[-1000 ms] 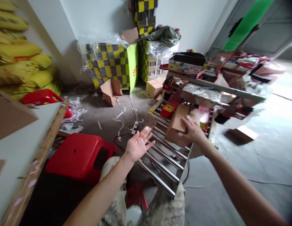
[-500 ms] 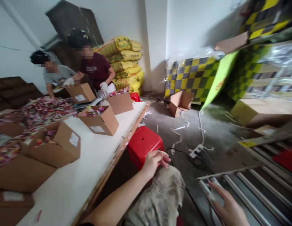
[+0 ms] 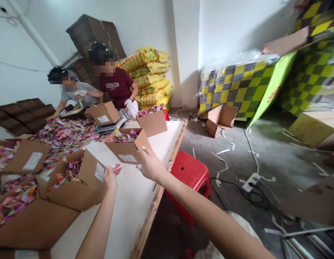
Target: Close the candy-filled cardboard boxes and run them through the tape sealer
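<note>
Over the white tabletop (image 3: 129,187) both my arms reach forward. My right hand (image 3: 152,165) is at the near right corner of a labelled cardboard box (image 3: 119,151) full of small colourful packets (image 3: 123,136). Its thumb and fingers are apart; whether they touch the box I cannot tell. Beside the right side of another open carton (image 3: 92,185), also holding packets, is my left hand (image 3: 110,180), its fingers stretched toward the middle of the table. Nothing shows in either hand.
A red stool (image 3: 185,169) stands against the table's wooden edge (image 3: 147,219). Across the table, two people work by a heap of packets (image 3: 69,135). Paper strips, a power strip (image 3: 251,182) and cables lie on the floor. Roller conveyor bars (image 3: 298,248) are at lower right.
My right hand has swung left from the conveyor to the filled box. My left hand has moved from near my knee to over the table. The view has shifted leftward.
</note>
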`<state>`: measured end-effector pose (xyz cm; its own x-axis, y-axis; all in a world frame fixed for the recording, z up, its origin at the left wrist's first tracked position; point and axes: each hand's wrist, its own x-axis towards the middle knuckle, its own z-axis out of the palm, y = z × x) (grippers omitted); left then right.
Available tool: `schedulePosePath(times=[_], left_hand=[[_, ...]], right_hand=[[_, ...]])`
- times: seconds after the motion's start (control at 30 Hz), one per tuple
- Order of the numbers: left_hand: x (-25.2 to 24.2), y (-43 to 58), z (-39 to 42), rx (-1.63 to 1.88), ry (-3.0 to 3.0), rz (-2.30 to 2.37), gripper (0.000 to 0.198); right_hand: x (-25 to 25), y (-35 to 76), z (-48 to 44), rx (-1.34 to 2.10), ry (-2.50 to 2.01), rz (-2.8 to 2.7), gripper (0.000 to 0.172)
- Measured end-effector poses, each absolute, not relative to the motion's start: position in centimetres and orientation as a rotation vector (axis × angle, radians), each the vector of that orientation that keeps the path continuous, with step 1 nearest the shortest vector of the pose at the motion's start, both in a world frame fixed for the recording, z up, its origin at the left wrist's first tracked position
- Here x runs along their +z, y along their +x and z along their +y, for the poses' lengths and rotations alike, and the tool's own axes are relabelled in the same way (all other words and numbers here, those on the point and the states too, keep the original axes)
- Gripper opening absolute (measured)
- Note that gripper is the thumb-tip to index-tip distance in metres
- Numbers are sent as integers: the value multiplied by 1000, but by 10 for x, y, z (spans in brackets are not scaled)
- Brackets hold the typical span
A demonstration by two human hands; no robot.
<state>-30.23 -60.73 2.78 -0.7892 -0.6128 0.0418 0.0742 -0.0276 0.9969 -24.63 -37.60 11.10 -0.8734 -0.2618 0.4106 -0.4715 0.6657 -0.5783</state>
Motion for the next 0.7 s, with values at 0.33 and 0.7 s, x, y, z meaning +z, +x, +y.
schedulePosePath(times=[0.33,0.7], left_hand=[[12,-392,-654,-1866,972,-2080,62],[48,-388,-618,-2344,688,-1963,20]], right_hand=[[81,-326,-392,585,666,-2420,43],[86,-262,-313,1007,439,-2171,10]])
